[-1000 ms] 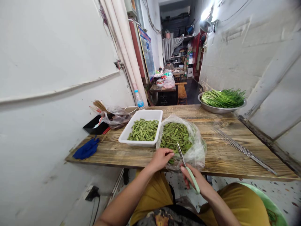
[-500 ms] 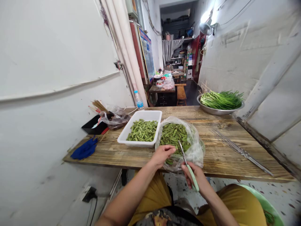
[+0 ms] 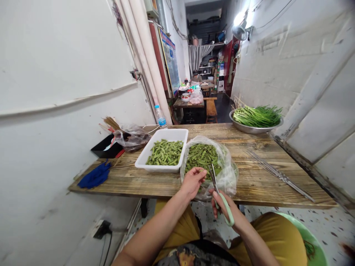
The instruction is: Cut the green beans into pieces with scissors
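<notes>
My left hand (image 3: pixel 192 181) reaches into a clear plastic bag (image 3: pixel 227 176) full of green bean pods (image 3: pixel 203 158) at the near edge of the wooden table (image 3: pixel 260 177). Its fingers are pinched on one pod. My right hand (image 3: pixel 226 207) grips pale green scissors (image 3: pixel 222 199), whose blades point up toward that pod. A white tray (image 3: pixel 144 159) with more pods (image 3: pixel 165 152) stands just left of the bag.
A metal bowl of green chives (image 3: pixel 256 116) sits at the far right, with metal skewers (image 3: pixel 277 173) lying in front. At the left are a blue cloth (image 3: pixel 95 176), a black tray (image 3: pixel 104 149), a bag of sticks (image 3: pixel 130 136) and a water bottle (image 3: pixel 160 116). A green basin (image 3: pixel 313 244) is by my knee.
My left hand has moved a little further into the bag and pinched a pod. The scissors have shifted slightly toward it. The view has drifted a little.
</notes>
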`<state>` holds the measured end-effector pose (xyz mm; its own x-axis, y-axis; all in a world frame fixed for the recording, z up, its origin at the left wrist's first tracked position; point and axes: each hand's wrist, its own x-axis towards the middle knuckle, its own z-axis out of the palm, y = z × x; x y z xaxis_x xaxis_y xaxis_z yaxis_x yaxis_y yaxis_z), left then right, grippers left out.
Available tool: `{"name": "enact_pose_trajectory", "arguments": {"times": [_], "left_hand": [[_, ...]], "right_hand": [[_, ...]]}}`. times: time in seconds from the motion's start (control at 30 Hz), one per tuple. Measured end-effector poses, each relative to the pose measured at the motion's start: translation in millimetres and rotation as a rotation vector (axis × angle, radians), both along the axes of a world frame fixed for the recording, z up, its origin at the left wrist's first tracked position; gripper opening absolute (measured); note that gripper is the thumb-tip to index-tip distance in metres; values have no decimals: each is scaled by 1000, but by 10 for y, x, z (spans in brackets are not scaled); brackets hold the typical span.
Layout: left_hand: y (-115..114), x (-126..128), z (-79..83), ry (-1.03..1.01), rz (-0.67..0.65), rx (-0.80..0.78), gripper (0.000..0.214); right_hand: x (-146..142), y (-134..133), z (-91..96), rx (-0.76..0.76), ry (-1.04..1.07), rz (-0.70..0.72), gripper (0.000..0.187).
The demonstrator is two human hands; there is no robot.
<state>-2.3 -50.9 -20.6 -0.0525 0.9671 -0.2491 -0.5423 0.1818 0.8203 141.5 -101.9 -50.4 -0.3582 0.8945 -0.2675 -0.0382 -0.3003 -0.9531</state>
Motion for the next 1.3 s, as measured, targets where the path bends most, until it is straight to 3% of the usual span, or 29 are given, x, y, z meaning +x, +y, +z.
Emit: {"name": "enact_pose_trajectory", "arguments": {"times": [0.33,0.43,0.5,0.57,0.63,0.73,0.87,1.0,1.3], "left_hand": [[-121,168,-50,31,-8,-19,33],[-58,74,-43,71,0,-11,32],[54,-109,30,150,152,80,30],[173,-333,150,248,406,216,29],[235,-492,268,261,505,275,30],[180,-465,330,171,323,209,30],[7,-156,219,55,131,103,30],[-62,5,160,40,53,87,29],[-82,72,156,110,-7,112,25]], "right_hand": [[-7,-18,115,69,-9,-12,41],[7,1,77,22,-30,-34,40],[25,21,26,11,-38,-66,40],[42,33,-19,8,-30,-97,42],[45,31,-40,-3,-10,-103,42],[13,1,-11,11,20,-77,44],[-26,-44,80,56,46,-28,48],[2,-55,137,65,38,-34,46],[25,-42,158,98,27,-22,49]]}}
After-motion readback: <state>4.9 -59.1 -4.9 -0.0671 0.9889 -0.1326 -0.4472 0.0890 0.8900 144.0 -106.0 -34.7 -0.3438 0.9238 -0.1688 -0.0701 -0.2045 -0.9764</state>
